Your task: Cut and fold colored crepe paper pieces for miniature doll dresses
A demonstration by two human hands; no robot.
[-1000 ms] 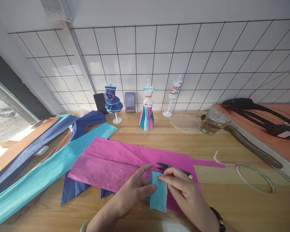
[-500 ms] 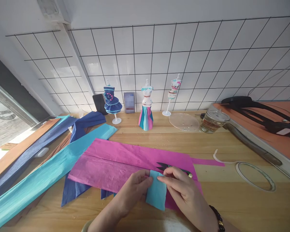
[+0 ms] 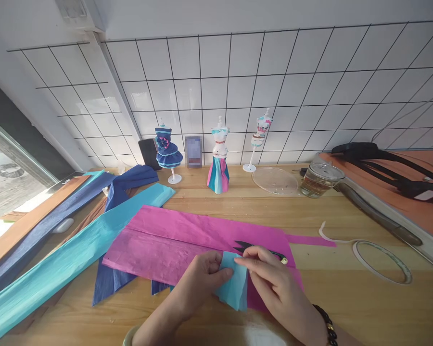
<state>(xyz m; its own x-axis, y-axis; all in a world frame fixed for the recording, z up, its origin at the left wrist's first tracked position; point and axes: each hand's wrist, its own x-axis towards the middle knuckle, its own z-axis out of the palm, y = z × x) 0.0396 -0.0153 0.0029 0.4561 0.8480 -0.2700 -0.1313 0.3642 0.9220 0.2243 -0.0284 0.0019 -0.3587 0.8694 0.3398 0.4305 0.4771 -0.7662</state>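
Small turquoise crepe-paper piece (image 3: 234, 284): roughly rectangular, finely ribbed, gathered into soft vertical folds, lower edge hanging loose. It sits low in the frame centre, over the near edge of the large magenta crepe-paper sheet (image 3: 173, 238) spread on the light wooden table (image 3: 364, 307).

Left hand (image 3: 198, 278): enters from 6 o'clock, palm down, fingers curled, thumb and forefinger pinched on the piece's left upper edge.

Right hand (image 3: 274, 283): enters from 5 o'clock, wrist wearing a dark beaded bracelet (image 3: 326, 324), forefinger and thumb pinched on the piece's top right edge. Both hands close together, clamped on the same piece, fingertips nearly meeting at its top.

Black-handled scissors (image 3: 254, 247) lie on the magenta sheet just at 12 o'clock of the right hand, partly hidden by its fingers.

At 9 to 10 o'clock of the hands: long turquoise crepe-paper strip (image 3: 72, 254), dark blue crepe paper (image 3: 108, 283) under it.

At 3 o'clock: thin white tape ring (image 3: 382, 262).

Far at 12 o'clock, by the tiled wall: three small mannequins in paper dresses (image 3: 219, 156).
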